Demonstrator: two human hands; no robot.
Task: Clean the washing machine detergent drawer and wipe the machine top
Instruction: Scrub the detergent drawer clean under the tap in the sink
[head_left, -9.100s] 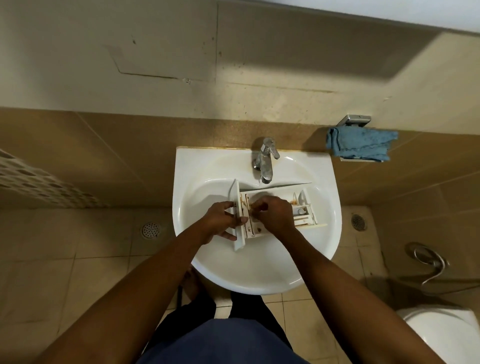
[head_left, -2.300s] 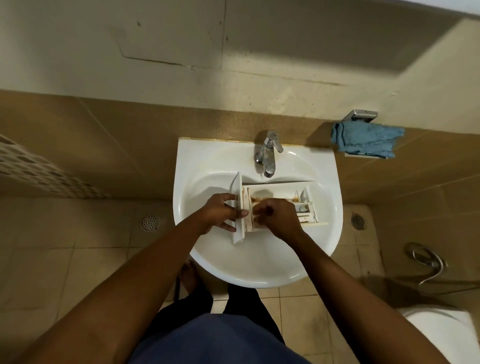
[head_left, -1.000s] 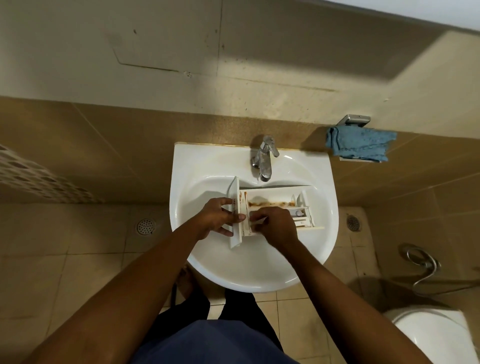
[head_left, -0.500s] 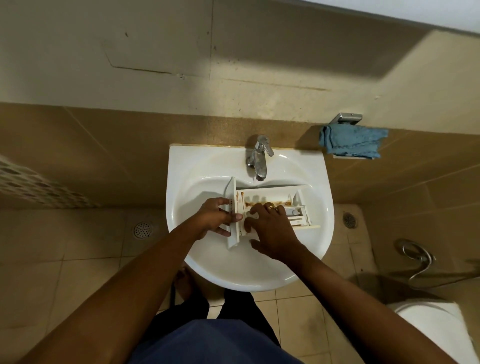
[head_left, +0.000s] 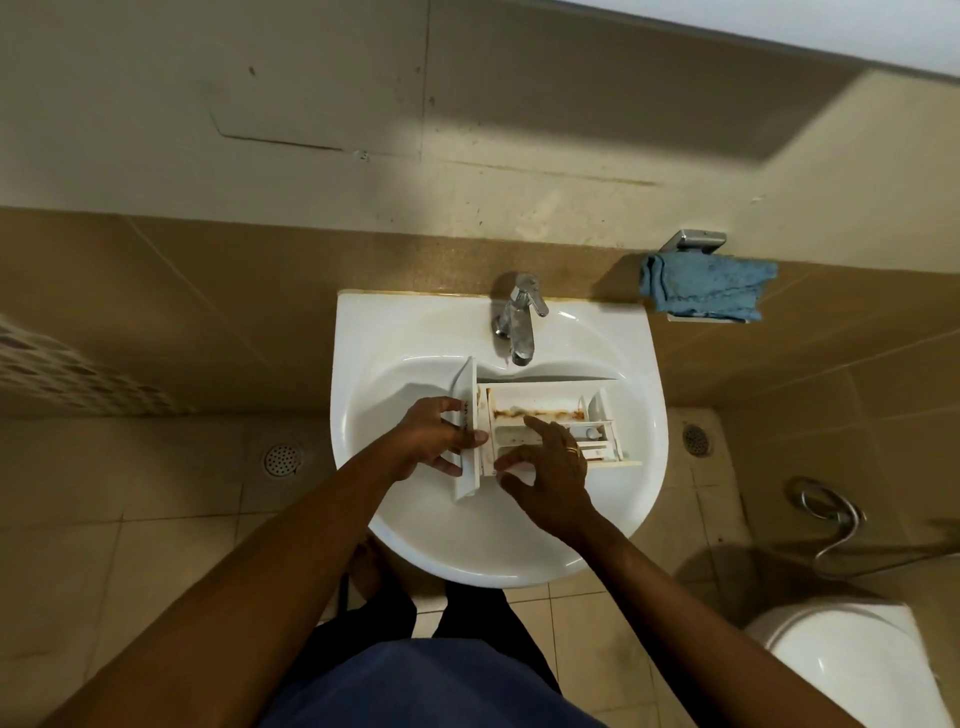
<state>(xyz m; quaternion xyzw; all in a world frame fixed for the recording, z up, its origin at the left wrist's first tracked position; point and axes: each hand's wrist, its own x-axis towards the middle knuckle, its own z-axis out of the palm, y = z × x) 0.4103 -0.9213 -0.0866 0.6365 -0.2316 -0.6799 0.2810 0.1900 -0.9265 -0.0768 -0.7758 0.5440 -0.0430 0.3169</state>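
A white detergent drawer (head_left: 540, 402) lies across the white sink (head_left: 395, 332), its front panel to the left. A rusty brown stain runs along the inside of its far compartment. My left hand (head_left: 434, 439) grips the front panel, thumb over its near face. Over the near compartments hovers my right hand (head_left: 550, 470), fingers spread and loosely bent, the index finger pointing into the drawer; nothing is in it. A ring shows on one finger.
A chrome tap (head_left: 517, 319) stands at the back of the sink. A blue cloth (head_left: 706, 291) hangs on a wall holder to the right. A toilet (head_left: 852, 670) is at the lower right, a spray hose (head_left: 831, 514) beside it. Floor drains lie on both sides.
My right hand has lifted out of the drawer and opened its fingers, uncovering the stained compartment. My left hand keeps its grip on the front panel.
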